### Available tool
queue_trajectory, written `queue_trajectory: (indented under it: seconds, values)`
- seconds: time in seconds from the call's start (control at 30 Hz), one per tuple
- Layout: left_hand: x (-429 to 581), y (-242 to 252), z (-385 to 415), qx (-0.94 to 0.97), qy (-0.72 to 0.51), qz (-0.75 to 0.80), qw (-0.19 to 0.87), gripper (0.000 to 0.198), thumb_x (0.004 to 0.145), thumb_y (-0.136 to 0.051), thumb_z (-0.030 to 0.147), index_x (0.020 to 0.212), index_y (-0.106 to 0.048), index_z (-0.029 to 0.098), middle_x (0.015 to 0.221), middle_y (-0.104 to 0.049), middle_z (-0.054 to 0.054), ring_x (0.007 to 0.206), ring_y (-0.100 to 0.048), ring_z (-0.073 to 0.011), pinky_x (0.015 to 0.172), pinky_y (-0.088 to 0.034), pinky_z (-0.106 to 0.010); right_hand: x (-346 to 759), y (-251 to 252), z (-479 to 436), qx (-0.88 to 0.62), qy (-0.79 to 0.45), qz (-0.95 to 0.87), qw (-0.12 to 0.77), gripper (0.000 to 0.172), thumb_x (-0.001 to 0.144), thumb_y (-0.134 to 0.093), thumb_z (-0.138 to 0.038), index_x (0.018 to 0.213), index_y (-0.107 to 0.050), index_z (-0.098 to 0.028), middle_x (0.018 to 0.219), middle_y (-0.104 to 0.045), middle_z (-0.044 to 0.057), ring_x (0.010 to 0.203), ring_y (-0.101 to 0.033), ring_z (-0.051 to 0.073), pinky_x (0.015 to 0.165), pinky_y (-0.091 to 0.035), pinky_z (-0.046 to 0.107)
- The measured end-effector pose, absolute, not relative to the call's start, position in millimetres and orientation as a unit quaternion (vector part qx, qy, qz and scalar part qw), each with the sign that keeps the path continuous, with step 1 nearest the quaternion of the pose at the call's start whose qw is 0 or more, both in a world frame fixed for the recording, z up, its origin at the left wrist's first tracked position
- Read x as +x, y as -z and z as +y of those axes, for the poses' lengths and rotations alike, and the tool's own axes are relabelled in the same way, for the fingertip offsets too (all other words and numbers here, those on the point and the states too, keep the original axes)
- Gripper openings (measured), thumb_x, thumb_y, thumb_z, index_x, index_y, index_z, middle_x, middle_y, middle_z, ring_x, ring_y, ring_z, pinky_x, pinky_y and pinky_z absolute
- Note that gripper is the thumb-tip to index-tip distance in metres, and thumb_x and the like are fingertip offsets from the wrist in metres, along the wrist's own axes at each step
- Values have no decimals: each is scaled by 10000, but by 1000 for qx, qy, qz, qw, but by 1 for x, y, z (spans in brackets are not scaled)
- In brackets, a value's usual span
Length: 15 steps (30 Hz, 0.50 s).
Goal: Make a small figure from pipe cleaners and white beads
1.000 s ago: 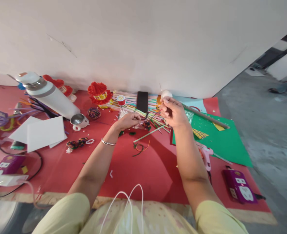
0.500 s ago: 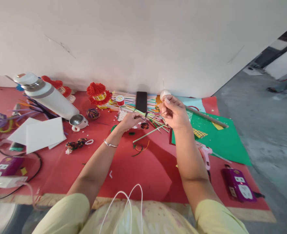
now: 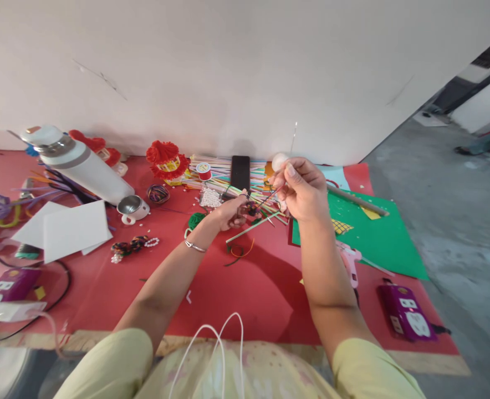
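My left hand (image 3: 227, 213) is closed in a pinch on a small dark multicoloured beaded piece (image 3: 250, 208) just above the red mat (image 3: 245, 288). My right hand (image 3: 301, 188) is raised a little to the right of it, fingers pinched on a thin needle (image 3: 294, 137) that points up in front of the wall. A dark thread (image 3: 265, 199) runs taut from the right hand down to the beaded piece. A white ball (image 3: 278, 161) shows just behind the right hand's fingers. A silver bangle circles my left wrist.
Coloured sticks (image 3: 215, 172), a black phone (image 3: 240, 172) and a red spool (image 3: 204, 170) lie by the wall. At left: a white bottle (image 3: 76, 164), steel cup (image 3: 132, 206), white paper (image 3: 74, 228). At right: green sheet (image 3: 373, 235), pink glue gun (image 3: 350, 263), purple power strip (image 3: 407, 313).
My right hand has moved up and to the right, drawing the needle and thread higher. My left hand has slid right with the beaded piece, uncovering green yarn on the mat.
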State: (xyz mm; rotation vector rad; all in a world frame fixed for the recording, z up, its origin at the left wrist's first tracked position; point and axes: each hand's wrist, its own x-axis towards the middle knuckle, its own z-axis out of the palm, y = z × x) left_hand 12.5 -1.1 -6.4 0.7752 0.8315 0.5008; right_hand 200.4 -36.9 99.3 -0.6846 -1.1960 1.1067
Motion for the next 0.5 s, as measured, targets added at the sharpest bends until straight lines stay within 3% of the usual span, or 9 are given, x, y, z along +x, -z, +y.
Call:
queue_trajectory:
  seconds: [0.07, 0.17, 0.27, 0.37, 0.5]
  values:
    - [11, 4, 0, 345, -230, 353, 839, 570, 953, -522, 680, 919, -680, 133, 869, -766, -150, 336, -322, -36, 308, -123, -161, 200, -102, -39, -295, -481, -522, 640, 327, 831, -824, -536, 927, -678, -260, 661, -640, -35, 556, -603, 102, 375, -374, 189]
    - [8, 1, 3, 321, -235, 344, 851, 635, 990, -439, 683, 924, -700, 108, 663, -698, -114, 323, -337, -59, 292, -137, -160, 201, -103, -39, -297, -469, -518, 651, 315, 850, -808, -532, 926, -667, -261, 676, -633, -40, 507, -554, 83, 381, -384, 195]
    - [4, -2, 5, 302, -264, 347, 848, 574, 1036, -408, 557, 961, -714, 77, 527, -613, -82, 352, -467, -114, 287, -206, -170, 206, -102, -35, -315, -452, -503, 666, 317, 851, -804, -534, 940, -665, -263, 670, -620, -52, 439, -444, 56, 366, -343, 196]
    - [-2, -8, 7, 274, -325, 330, 843, 405, 1018, -407, 312, 1088, -710, 52, 689, -726, -138, 511, -660, -174, 320, -334, -186, 213, -99, -29, -331, -442, -491, 674, 301, 850, -802, -518, 942, -674, -262, 666, -611, -55, 416, -381, 44, 354, -298, 199]
    - [-11, -16, 8, 251, -355, 307, 846, 457, 947, -391, 178, 1290, -654, 29, 920, -793, -189, 678, -762, -230, 378, -464, -228, 222, -90, -17, -362, -408, -508, 666, 304, 900, -735, -510, 1096, -707, -280, 683, -618, -45, 424, -399, 53, 375, -322, 215]
